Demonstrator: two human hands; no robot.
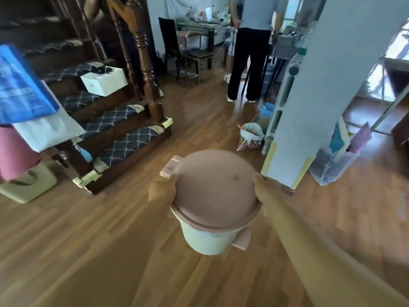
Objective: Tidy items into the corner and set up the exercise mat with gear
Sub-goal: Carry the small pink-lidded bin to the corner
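A pale green plastic bucket (204, 239) with a round pink lid (213, 187) hangs in the air above the wooden floor, in the middle of the view. My left hand (161, 191) grips the lid's rim on its left side, just under a pink side latch. On the opposite side, my right hand (262, 191) holds the right rim. A second pink latch sticks out low on the bucket's right. A pink rolled mat (15, 156) stands at the far left edge.
A carpeted wooden staircase (124, 138) rises at left, with a white box (105, 80) on a step. A pale blue pillar (309, 103) stands at right, bags and clear bins at its foot. A person (252, 47) stands ahead near a cluttered table and chair.
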